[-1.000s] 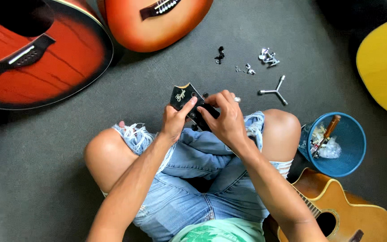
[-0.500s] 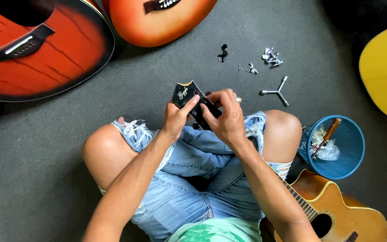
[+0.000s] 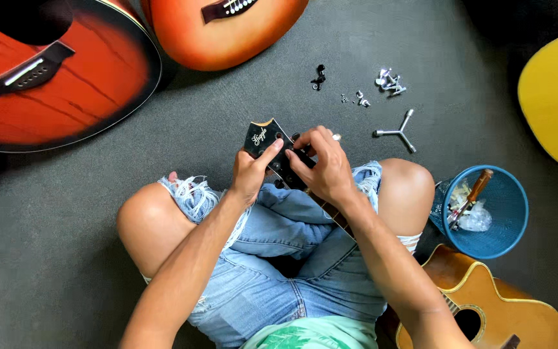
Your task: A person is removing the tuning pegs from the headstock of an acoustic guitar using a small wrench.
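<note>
The left hand (image 3: 251, 173) grips the black headstock (image 3: 263, 139) over the lap; the right hand (image 3: 321, 165) pinches a small part against its face. The wood looks stiff and light, best held by its edges. A Y-shaped wrench (image 3: 396, 132) lies right of it.

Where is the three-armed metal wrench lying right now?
In the head view the three-armed metal wrench lies on the grey floor, just past the person's right knee, right of the right hand and below the small silver parts.
</note>
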